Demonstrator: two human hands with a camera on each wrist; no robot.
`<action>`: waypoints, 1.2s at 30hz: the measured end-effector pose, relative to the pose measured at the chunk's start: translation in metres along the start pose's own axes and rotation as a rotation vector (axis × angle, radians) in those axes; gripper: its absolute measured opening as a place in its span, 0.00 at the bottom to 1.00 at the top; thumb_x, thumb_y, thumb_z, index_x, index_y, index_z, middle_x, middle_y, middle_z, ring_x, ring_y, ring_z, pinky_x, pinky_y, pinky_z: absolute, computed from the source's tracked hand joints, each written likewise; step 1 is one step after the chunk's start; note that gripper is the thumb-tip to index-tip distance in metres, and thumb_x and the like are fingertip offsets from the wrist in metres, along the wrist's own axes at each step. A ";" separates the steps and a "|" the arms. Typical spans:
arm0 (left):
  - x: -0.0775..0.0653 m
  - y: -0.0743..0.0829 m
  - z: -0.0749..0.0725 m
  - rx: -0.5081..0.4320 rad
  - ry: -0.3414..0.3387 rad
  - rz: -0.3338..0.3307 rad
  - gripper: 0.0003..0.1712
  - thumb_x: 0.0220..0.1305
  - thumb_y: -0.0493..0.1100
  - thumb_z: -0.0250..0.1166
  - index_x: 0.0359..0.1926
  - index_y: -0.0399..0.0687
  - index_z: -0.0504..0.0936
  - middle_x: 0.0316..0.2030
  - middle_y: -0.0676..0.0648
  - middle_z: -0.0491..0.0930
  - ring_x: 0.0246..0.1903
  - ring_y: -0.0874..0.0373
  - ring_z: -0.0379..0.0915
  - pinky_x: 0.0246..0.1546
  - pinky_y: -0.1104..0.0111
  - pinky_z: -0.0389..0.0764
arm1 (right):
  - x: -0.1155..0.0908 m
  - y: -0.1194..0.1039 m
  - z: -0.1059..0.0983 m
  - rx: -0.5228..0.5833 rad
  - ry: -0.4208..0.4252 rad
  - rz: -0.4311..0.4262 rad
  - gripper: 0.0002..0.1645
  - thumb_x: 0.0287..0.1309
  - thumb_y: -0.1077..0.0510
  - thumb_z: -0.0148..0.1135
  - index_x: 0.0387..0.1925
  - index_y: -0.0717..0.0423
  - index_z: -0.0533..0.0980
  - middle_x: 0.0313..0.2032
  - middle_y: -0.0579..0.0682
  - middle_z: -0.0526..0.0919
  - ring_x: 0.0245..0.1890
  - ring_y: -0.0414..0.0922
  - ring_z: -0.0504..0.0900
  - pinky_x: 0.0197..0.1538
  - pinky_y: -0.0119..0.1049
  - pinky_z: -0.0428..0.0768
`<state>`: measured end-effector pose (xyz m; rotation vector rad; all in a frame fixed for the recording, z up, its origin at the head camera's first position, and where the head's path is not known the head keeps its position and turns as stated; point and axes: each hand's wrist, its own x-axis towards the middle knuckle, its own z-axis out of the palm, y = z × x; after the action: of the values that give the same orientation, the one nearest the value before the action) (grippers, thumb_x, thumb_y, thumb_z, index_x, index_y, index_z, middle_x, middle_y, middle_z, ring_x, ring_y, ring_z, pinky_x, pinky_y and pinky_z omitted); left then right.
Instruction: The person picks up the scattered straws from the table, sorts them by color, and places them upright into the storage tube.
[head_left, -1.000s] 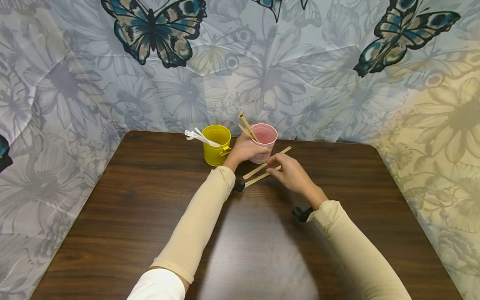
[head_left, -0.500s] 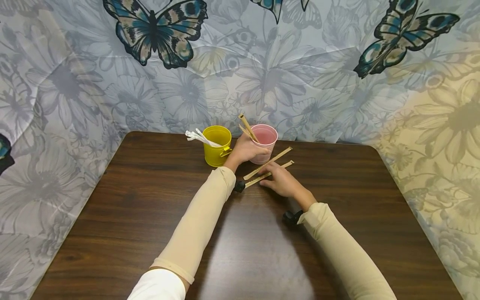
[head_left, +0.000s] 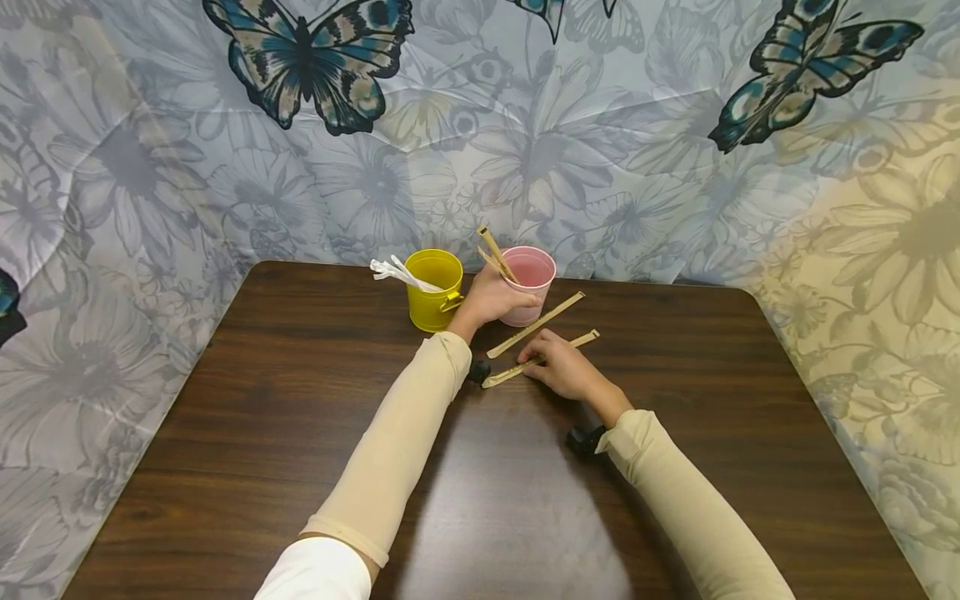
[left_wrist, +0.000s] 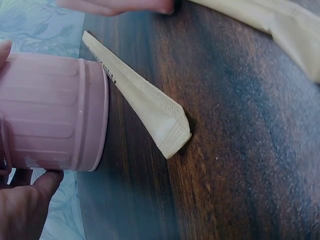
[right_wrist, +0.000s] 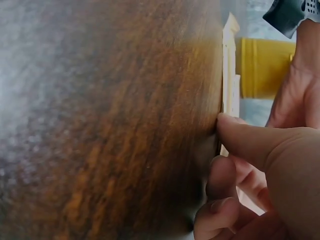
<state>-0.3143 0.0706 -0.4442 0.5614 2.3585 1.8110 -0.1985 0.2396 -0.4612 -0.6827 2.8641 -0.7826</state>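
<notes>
My left hand (head_left: 489,297) grips the side of a small pink bucket (head_left: 521,316) near the table's back edge, its thumb below the rim. Two slim tan paper-wrapped sticks (head_left: 494,250) lean out of that bucket. My right hand (head_left: 564,367) pinches another wrapped stick (head_left: 504,378) near its middle, low over the table. Both of its ends show past the fingers. Between this hand and the bucket lies a further wrapped stick (head_left: 534,326), slanting on the table; its crimped wrapper end (left_wrist: 167,132) shows large in the left wrist view.
Left of the pink bucket stands a yellow bucket (head_left: 427,312) with a folded handle. Several white plastic handles (head_left: 392,271) stick out of it leftward. A patterned butterfly cloth (head_left: 600,192) hangs behind the dark wooden table (head_left: 300,400).
My right hand has come down and left onto the nearer wrapped stick, taken hold of it and shifted it slightly toward me. The left hand and pink bucket have stayed put.
</notes>
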 end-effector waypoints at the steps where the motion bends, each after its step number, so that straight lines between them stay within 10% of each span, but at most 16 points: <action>1: 0.000 0.000 0.000 -0.002 -0.001 0.001 0.51 0.44 0.43 0.85 0.69 0.50 0.70 0.59 0.47 0.81 0.58 0.53 0.79 0.62 0.61 0.79 | 0.000 0.000 0.000 0.001 0.001 -0.001 0.06 0.62 0.60 0.70 0.41 0.55 0.84 0.45 0.53 0.80 0.49 0.51 0.81 0.56 0.51 0.80; 18: -0.001 -0.002 0.000 -0.011 -0.002 -0.008 0.49 0.44 0.44 0.85 0.68 0.50 0.72 0.58 0.46 0.81 0.58 0.53 0.79 0.62 0.61 0.79 | -0.010 0.005 -0.012 -0.084 -0.016 0.008 0.05 0.64 0.59 0.68 0.42 0.53 0.83 0.38 0.49 0.81 0.38 0.44 0.80 0.44 0.43 0.81; 36: -0.001 -0.001 0.002 -0.031 0.005 0.001 0.48 0.43 0.40 0.85 0.67 0.49 0.72 0.57 0.46 0.82 0.57 0.54 0.79 0.62 0.63 0.79 | -0.014 -0.008 -0.067 0.018 0.253 -0.051 0.06 0.63 0.63 0.69 0.42 0.56 0.82 0.37 0.51 0.81 0.36 0.44 0.78 0.40 0.37 0.76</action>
<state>-0.3135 0.0720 -0.4462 0.5557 2.3297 1.8480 -0.1965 0.2705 -0.4002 -0.7041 3.0692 -0.9662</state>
